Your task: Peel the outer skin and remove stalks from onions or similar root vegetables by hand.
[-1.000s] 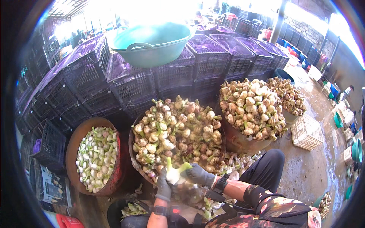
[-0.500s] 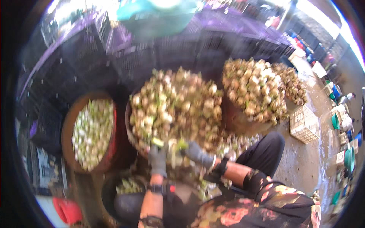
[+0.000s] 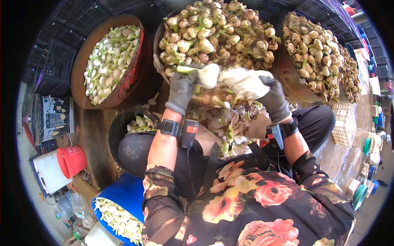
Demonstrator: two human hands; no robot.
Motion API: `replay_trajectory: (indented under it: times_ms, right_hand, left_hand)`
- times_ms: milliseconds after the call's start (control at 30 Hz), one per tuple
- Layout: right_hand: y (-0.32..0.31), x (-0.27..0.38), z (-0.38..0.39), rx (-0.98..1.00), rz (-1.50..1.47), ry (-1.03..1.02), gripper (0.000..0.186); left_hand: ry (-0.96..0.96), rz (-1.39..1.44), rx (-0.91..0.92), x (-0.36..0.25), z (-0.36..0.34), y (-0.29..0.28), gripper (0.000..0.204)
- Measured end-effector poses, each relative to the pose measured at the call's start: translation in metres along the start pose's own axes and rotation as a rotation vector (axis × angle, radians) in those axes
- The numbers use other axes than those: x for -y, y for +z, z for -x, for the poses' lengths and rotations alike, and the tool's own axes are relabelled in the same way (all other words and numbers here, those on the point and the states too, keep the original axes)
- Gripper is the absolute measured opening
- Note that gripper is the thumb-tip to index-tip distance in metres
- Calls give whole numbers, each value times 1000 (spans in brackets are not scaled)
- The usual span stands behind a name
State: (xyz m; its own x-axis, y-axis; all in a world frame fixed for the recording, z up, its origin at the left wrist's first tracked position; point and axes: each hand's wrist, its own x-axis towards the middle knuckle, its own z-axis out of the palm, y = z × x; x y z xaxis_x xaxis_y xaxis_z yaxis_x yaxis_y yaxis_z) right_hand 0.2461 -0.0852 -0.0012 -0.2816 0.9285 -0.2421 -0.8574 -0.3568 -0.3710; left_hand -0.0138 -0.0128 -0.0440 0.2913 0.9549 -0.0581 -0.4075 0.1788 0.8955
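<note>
Gripping one pale bulb [image 3: 209, 75], gloved left hand [image 3: 182, 88] and right hand [image 3: 258, 88] fingers curl around it.

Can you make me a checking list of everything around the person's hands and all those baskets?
Surface: bare brown ground under the baskets.
Job's things: white bulb with green stalk, held before the middle basket of unpeeled bulbs.
Clutter: peeled husks on the lap; left basket of cleaned bulbs; blue tub; white bucket with red lid.
Grippers: left hand and right hand, gloved, both on the bulb.
Cables: nothing seen.
Surroundings: dark crates; right basket.
</note>
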Motion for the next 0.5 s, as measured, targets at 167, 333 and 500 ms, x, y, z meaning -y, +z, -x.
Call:
replay_trajectory:
  times_ms: [167,333,500]
  right_hand:
    - [-17,7,22,-218,1350,-104,39]
    - [-10,-19,5,-109,2098,176,28]
    - [13,-40,-43,-290,2013,-216,29]
  left_hand:
    - [46,200,-277,-4,-10,-13,14]
    - [104,-345,-207,4,-2,7,12]
    - [209,-928,-130,9,4,28,13]
